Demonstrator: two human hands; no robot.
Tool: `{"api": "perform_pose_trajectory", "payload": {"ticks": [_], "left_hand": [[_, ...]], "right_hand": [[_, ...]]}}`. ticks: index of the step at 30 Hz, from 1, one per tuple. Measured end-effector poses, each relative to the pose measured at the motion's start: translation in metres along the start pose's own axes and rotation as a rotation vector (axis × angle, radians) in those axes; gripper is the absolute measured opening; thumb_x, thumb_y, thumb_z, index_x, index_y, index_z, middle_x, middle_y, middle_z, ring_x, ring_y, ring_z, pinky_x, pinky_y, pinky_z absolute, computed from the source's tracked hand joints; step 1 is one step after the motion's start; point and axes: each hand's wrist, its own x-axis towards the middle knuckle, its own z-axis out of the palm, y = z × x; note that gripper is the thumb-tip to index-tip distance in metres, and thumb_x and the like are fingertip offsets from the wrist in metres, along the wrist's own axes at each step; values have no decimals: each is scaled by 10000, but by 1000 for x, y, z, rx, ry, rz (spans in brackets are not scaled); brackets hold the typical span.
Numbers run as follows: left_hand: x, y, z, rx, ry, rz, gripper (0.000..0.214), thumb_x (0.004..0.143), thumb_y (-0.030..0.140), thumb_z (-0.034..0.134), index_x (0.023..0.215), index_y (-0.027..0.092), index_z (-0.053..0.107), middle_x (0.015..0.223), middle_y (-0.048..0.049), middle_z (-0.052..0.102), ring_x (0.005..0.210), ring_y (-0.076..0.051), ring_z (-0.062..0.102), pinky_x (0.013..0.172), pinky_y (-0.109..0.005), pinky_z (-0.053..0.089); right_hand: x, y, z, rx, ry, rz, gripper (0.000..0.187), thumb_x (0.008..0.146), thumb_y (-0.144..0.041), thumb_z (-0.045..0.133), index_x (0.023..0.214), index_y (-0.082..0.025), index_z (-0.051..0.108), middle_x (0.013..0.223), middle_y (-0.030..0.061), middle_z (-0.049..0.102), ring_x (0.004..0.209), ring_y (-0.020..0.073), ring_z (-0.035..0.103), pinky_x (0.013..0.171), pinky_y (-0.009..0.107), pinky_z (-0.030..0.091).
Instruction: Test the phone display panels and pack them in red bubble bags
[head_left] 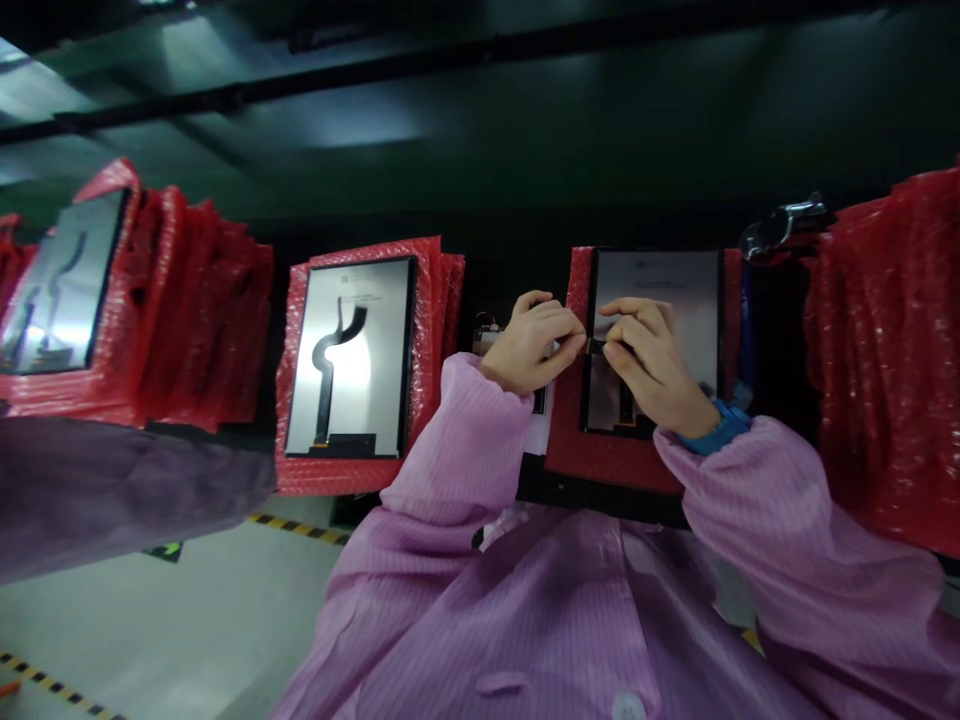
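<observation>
Along the tabletop's (577,490) front edge, a left panel (379,400) lies on red wrap, untouched. The left hand (536,343) pinches a ribbon end (596,346); the right hand (651,362) grips it too, over the second panel (686,290), whose handling looks unfinished.

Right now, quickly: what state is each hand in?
Left hand: fingers closed together at the tip of a thin, flat black ribbon cable; actual grip cannot be told.
Right hand: closed, fingers pinching that cable.
</observation>
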Motion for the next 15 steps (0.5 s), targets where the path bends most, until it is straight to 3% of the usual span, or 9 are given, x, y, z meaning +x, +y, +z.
{"api": "perform_pose_trajectory", "payload": {"ticks": [15], "left_hand": [[-1,0,1,-8,2,-30,186,905,272,426,737,231,495,737,14,610,770,-166,590,1055,-420,342]], "right_hand": [[-1,0,3,44,-34,36,207,992,-332,413,842,-219,497,1227,84,587,1191,247,476,1062,487,365]]}}
